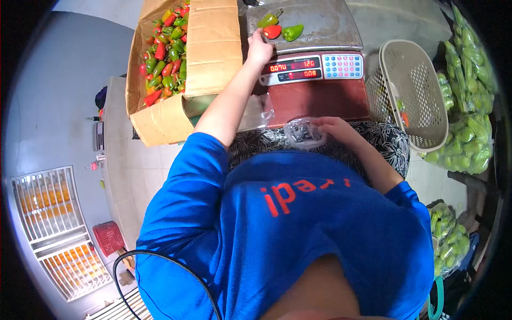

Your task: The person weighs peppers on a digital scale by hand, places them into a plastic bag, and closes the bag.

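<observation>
My left hand (260, 49) reaches over the front left corner of a digital scale's metal pan (330, 26). Its fingers stretch forward, with the tips right beside a red bell pepper (272, 32); contact is hard to make out. Next to that one lie a green pepper (293, 33) and a greenish pepper (268, 20). Down near my lap, my right hand (337, 131) is closed on the edge of a clear plastic bag (305, 133). Red digits glow on the scale's display (293, 68).
An open cardboard box (213, 48) full of red and green peppers stands left of the scale. To the right is a beige perforated basket (415, 96) with a few peppers inside. Bagged green vegetables (472, 138) line the far right. A red crate (108, 238) sits at lower left.
</observation>
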`<state>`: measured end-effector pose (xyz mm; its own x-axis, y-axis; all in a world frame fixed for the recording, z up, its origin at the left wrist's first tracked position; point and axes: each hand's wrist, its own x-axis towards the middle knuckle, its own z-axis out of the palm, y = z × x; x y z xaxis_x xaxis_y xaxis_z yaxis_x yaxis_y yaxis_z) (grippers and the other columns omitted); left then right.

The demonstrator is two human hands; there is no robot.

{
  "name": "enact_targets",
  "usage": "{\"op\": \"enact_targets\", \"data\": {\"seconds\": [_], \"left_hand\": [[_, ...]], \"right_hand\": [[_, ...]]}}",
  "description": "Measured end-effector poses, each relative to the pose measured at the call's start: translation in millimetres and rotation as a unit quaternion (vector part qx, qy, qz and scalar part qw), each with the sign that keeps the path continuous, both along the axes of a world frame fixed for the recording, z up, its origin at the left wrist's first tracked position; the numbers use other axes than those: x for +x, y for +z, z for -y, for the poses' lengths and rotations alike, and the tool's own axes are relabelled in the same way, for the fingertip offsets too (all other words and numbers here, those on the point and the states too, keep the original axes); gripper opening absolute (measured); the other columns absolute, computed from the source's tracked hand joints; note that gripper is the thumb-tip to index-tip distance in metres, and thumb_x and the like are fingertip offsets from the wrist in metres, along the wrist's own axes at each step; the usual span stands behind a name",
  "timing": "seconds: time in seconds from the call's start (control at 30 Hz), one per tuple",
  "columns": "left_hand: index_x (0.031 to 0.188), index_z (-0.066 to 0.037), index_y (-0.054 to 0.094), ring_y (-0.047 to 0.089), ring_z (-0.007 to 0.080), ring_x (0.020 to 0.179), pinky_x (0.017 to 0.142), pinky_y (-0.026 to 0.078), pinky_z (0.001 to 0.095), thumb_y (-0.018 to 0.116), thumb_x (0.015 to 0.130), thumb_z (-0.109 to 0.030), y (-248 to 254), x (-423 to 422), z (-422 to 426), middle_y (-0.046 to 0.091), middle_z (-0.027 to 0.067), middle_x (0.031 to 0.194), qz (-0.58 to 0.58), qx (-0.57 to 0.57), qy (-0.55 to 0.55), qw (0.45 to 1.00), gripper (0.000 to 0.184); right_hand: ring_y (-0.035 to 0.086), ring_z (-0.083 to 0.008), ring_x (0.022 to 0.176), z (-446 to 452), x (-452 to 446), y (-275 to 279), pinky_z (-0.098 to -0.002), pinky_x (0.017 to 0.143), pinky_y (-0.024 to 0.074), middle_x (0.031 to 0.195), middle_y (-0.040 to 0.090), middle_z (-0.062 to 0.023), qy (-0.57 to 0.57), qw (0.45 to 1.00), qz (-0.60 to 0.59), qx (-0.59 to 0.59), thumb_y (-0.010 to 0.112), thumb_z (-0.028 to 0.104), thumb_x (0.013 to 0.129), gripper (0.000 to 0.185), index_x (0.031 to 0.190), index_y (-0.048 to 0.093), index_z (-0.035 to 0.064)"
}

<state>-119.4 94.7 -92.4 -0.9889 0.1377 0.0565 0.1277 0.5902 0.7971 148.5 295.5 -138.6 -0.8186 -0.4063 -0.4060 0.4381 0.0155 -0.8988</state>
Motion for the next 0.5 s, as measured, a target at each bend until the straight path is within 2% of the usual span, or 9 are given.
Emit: {"op": "enact_targets", "data": {"seconds": [0.03, 0.07, 0.2, 0.3, 0.37, 0.4, 0.43, 0.47, 0.5], "left_hand": [[0.134, -0.001, 0.035, 0.05, 0.0366, 0.111, 0.093, 0.046, 0.0381, 0.067, 0.074, -0.012, 1, 3, 2, 0.038, 0.0256, 0.127, -0.024, -0.017, -0.004, 1.0, 0.069], [0.135, 0.0, 0.034, 0.044, 0.0392, 0.117, 0.105, 0.034, 0.0379, 0.067, 0.074, -0.013, 1, 8, 4, 0.039, 0.0266, 0.126, -0.03, -0.009, -0.007, 0.999, 0.071], [0.129, -0.002, 0.04, 0.046, 0.0361, 0.112, 0.094, 0.042, 0.0366, 0.065, 0.075, -0.013, 39, 49, 4, 0.041, 0.0242, 0.123, -0.116, -0.021, -0.054, 0.992, 0.061], [0.121, -0.006, 0.049, 0.058, 0.0226, 0.085, 0.08, 0.049, 0.0347, 0.062, 0.077, -0.01, 89, 75, 12, 0.044, 0.0171, 0.117, -0.208, -0.014, -0.148, 0.967, 0.046], [0.116, -0.008, 0.054, 0.056, 0.0196, 0.083, 0.075, 0.049, 0.0301, 0.062, 0.08, -0.012, 122, 63, 32, 0.046, 0.0149, 0.117, -0.278, -0.044, -0.162, 0.946, 0.037], [0.113, -0.007, 0.057, 0.056, 0.0179, 0.076, 0.072, 0.048, 0.0299, 0.062, 0.08, -0.012, 124, 39, 48, 0.053, 0.0122, 0.102, -0.323, -0.055, -0.121, 0.937, 0.034], [0.11, -0.007, 0.059, 0.055, 0.0154, 0.069, 0.07, 0.048, 0.0298, 0.061, 0.08, -0.013, 135, 22, 66, 0.057, 0.0074, 0.084, -0.27, -0.012, -0.068, 0.96, 0.031], [0.109, -0.006, 0.06, 0.058, 0.0137, 0.074, 0.071, 0.048, 0.0282, 0.06, 0.082, -0.014, 150, -2, 96, 0.062, 0.0055, 0.079, -0.196, -0.077, -0.029, 0.977, 0.028], [0.108, -0.005, 0.062, 0.06, 0.0127, 0.082, 0.075, 0.047, 0.0264, 0.059, 0.085, -0.017, 150, -29, 127, 0.067, 0.0076, 0.09, -0.29, -0.077, -0.04, 0.953, 0.027]], "right_hand": [[0.058, -0.0152, 0.097, 0, -1, -5, -0.0282, 0.089, 0.0432, 0.108, 0.065, -0.0083, 0.005, 1.0, -0.01, 0.002, 0.052, 0.01, 0.082, 0.039, 0.119, 0.059, -0.0003], [0.058, -0.015, 0.097, 0, -1, -9, -0.0281, 0.089, 0.0434, 0.108, 0.065, -0.0081, 0.012, 1.0, -0.019, 0.003, 0.052, 0.01, 0.082, 0.04, 0.12, 0.059, -0.0007], [0.057, -0.0131, 0.098, 4, 0, 12, -0.0272, 0.088, 0.0445, 0.111, 0.062, -0.0078, 0.03, 0.999, -0.019, 0.017, 0.05, 0.007, 0.083, 0.042, 0.124, 0.054, -0.0034], [0.057, -0.0136, 0.099, 8, 2, 20, -0.0272, 0.089, 0.0438, 0.112, 0.062, -0.0076, 0.03, 0.999, -0.016, 0.017, 0.051, 0.008, 0.082, 0.043, 0.123, 0.055, -0.0031], [0.057, -0.014, 0.099, 11, 2, 39, -0.0275, 0.091, 0.0427, 0.11, 0.064, -0.0072, 0.032, 0.999, -0.005, 0.024, 0.054, 0.009, 0.081, 0.042, 0.122, 0.056, -0.0028], [0.057, -0.0142, 0.099, 12, 3, 32, -0.0276, 0.091, 0.0426, 0.11, 0.064, -0.0075, 0.033, 0.999, -0.01, 0.03, 0.054, 0.01, 0.082, 0.042, 0.121, 0.056, -0.0029], [0.057, -0.0144, 0.1, 10, 4, 17, -0.0276, 0.091, 0.0426, 0.11, 0.064, -0.0078, 0.033, 0.999, -0.015, 0.036, 0.054, 0.01, 0.082, 0.042, 0.121, 0.056, -0.003], [0.057, -0.0147, 0.1, 8, 4, 7, -0.0276, 0.091, 0.0425, 0.111, 0.064, -0.0082, 0.03, 0.998, -0.02, 0.043, 0.054, 0.01, 0.082, 0.042, 0.121, 0.056, -0.0031], [0.057, -0.015, 0.101, 8, 4, 4, -0.0277, 0.091, 0.0423, 0.111, 0.063, -0.0085, 0.032, 0.998, -0.024, 0.043, 0.054, 0.01, 0.082, 0.042, 0.121, 0.056, -0.0031]]}}
